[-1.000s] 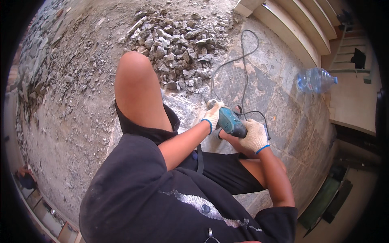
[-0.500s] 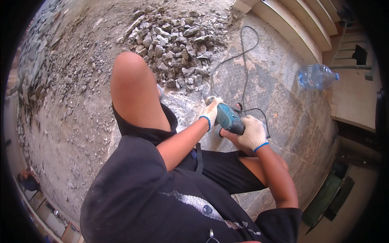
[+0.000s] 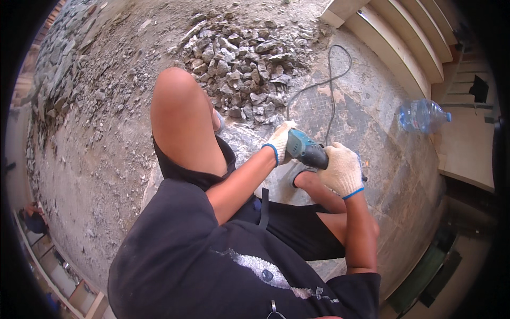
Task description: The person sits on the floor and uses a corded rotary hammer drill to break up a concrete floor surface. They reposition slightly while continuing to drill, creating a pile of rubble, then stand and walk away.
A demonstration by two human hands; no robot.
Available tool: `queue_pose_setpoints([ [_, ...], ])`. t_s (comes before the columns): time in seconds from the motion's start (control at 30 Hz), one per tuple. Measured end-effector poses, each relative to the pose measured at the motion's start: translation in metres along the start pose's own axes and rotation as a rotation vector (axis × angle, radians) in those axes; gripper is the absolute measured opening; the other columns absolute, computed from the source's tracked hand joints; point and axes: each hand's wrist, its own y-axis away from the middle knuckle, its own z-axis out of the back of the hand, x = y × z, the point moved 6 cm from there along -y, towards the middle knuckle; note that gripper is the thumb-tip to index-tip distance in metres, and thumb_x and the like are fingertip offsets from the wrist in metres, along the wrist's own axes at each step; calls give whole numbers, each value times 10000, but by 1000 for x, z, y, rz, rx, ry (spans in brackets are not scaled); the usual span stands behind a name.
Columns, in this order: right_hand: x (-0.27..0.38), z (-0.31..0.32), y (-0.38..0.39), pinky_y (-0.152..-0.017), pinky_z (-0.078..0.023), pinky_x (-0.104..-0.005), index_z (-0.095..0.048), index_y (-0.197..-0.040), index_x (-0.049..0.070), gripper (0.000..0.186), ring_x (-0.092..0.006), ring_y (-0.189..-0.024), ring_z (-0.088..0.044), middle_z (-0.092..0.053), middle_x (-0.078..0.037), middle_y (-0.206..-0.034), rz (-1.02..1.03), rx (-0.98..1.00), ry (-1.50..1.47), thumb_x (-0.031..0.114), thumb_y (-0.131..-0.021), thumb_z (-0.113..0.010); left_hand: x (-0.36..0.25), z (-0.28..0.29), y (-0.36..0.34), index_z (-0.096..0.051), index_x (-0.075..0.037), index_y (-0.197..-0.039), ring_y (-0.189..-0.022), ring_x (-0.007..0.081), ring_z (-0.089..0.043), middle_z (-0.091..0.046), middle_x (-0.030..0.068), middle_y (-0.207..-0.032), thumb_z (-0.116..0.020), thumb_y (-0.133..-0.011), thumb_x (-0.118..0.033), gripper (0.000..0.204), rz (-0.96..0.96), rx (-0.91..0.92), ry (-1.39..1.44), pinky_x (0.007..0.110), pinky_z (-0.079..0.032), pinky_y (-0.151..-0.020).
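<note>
A teal and black corded hammer drill (image 3: 307, 150) is held between my two hands, low in front of my body. My left hand (image 3: 279, 142), in a white knit glove with a blue cuff, is closed around its front end. At the rear, my right hand (image 3: 342, 169) in a matching glove is wrapped on the handle. The left glove hides the drill's nose, and no bit can be made out. A dark power cord (image 3: 330, 106) loops over the stone floor and passes behind the right glove.
Broken grey stones (image 3: 241, 64) are heaped ahead of my bent knee. Loose rubble (image 3: 101, 111) spreads to the left. Pale steps (image 3: 390, 45) rise at the far right, near a large clear blue-capped bottle (image 3: 422, 116). Another person (image 3: 35, 219) shows at the left rim.
The whole view has shifted, with stones, steps and bottle now slightly lower and further right. Both hands still grip the drill; the cord's near end has slipped behind the right glove.
</note>
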Motion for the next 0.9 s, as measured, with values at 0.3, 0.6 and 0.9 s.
queue_pose_setpoints([
  [0.3, -2, -13, -1, -945, -622, -540, -821, -1083, 68, 437, -459, -1078, -768, -767, -190, -1115, -55, -11, -61, 311, -747, -963, -51, -31, 19, -821, 10, -1194, -986, 239, -810, -834, 121, -1103, -739, -1087, -455, 484, -397, -140, -304, 406, -660, -955],
  [0.6, -27, 0, 7, -904, -619, -529, -823, -1091, 81, 333, -475, -1048, -755, -769, -195, -1094, -37, 65, 15, 81, -759, -806, 31, -12, 19, -760, -39, -1304, -1152, 320, -792, -784, 185, -1275, -807, -1019, -590, 622, -55, -257, -87, 483, -644, -1050],
  [0.9, -44, -50, 15, -915, -615, -562, -798, -1040, 56, 294, -488, -1053, -755, -750, -230, -1109, -103, 151, 69, 164, -772, -853, 35, 5, 19, -670, -61, -1439, -1123, 331, -791, -780, 164, -1230, -797, -990, -581, 699, -27, -218, -61, 521, -643, -992],
])
